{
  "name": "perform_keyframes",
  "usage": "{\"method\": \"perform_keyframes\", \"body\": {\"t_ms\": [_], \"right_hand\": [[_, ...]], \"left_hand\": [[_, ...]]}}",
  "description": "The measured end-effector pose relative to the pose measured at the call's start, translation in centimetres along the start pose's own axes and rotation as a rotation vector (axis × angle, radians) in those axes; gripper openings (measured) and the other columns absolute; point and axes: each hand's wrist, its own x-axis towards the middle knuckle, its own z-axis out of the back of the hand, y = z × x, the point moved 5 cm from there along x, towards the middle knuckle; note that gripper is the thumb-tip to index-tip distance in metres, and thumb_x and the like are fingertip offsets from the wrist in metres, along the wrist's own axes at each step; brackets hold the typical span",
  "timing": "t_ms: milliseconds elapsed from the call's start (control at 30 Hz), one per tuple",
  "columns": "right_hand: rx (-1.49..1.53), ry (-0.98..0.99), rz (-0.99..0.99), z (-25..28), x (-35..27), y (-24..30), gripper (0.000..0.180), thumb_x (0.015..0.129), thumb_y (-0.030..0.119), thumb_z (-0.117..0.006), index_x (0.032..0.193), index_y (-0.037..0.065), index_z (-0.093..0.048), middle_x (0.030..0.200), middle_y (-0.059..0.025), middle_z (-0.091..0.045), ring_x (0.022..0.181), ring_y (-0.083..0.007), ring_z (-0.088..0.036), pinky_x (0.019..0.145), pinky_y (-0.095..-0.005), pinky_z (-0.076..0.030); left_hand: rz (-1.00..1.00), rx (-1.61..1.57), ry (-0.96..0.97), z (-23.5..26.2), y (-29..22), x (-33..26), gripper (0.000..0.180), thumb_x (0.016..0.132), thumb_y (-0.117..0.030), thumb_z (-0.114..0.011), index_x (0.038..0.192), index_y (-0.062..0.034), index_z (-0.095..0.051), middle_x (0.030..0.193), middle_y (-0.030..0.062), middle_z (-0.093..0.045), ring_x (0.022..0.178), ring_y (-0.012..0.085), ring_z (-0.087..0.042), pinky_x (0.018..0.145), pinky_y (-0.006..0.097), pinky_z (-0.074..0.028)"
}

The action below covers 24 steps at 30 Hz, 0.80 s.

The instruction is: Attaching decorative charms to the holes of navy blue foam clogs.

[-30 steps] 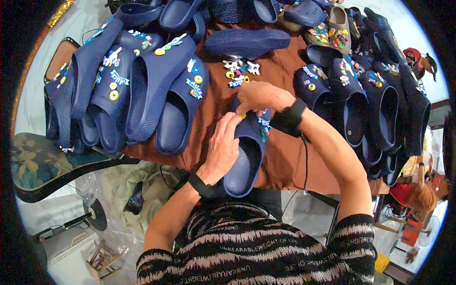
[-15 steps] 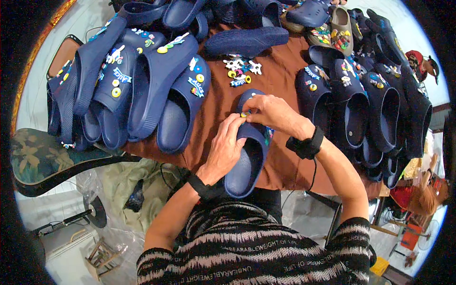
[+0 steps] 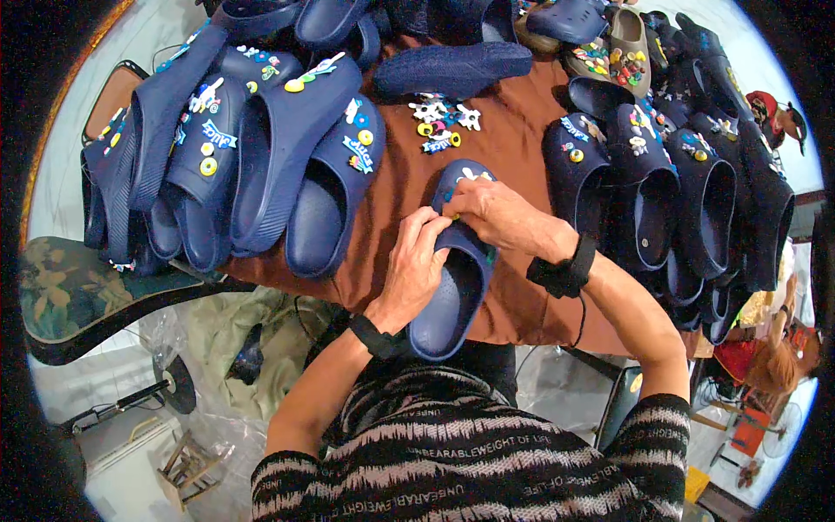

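The left hand [image 3: 416,265] gripped the dark blue foam clog [image 3: 454,287] while the right hand [image 3: 491,209] pinched something small at its toe. Few charms showed on it; the loose pile of small colourful charms [image 3: 439,122] remained unused.

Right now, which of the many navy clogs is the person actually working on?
The lone navy clog at the table's near edge, between the two piles. Both the left hand and right hand are on it; no other clog is touched.

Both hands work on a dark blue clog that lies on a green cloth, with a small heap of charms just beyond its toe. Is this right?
Not quite: the cloth is brown, not green, as the head view shows. The rest holds: the left hand and the right hand are both on the dark blue clog, and the small heap of charms lies just beyond its toe.
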Motion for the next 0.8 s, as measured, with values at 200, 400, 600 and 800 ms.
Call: {"method": "perform_keyframes", "body": {"t_ms": [200,400,600,800], "right_hand": [[0.374,-0.160,-0.055,0.6,-0.2,-1.1,0.018,0.086,0.009,-0.068,0.103,0.003,-0.072,0.097,-0.0174,-0.070,0.094,-0.0376,-0.066,0.083,-0.0439,-0.053],[0.279,-0.147,-0.138,1.3,-0.5,-0.9,0.019,0.090,0.018,-0.068,0.102,0.005,-0.072,0.099,-0.0152,-0.071,0.096,-0.0356,-0.068,0.083,-0.0431,-0.054],[0.124,-0.099,-0.203,1.1,0.6,-1.1,0.022,0.092,0.026,-0.065,0.098,0.006,-0.072,0.091,-0.0160,-0.071,0.089,-0.0365,-0.068,0.079,-0.0442,-0.054],[0.397,-0.093,-0.247,1.0,0.8,-2.6,0.025,0.095,0.026,-0.062,0.095,0.003,-0.071,0.084,-0.0154,-0.070,0.079,-0.0318,-0.069,0.071,-0.0407,-0.053]], "left_hand": [[-0.035,0.007,-0.009,0.4,-0.2,0.3,0.047,0.084,-0.001,-0.064,0.130,-0.0008,-0.052,0.131,0.0206,-0.049,0.124,0.0407,-0.050,0.105,0.047,-0.043],[-0.085,0.011,0.011,0.6,-0.8,0.5,0.048,0.091,-0.015,-0.066,0.133,-0.0001,-0.049,0.134,0.0216,-0.048,0.124,0.0421,-0.049,0.105,0.048,-0.043],[-0.090,0.005,-0.005,0.7,-0.5,0.3,0.048,0.096,-0.026,-0.063,0.133,0.0001,-0.050,0.135,0.0221,-0.049,0.125,0.0413,-0.050,0.105,0.047,-0.043],[-0.035,-0.010,0.010,0.6,0.0,0.0,0.051,0.099,-0.036,-0.058,0.133,-0.0002,-0.050,0.137,0.0238,-0.049,0.129,0.0417,-0.048,0.110,0.046,-0.039]]}}
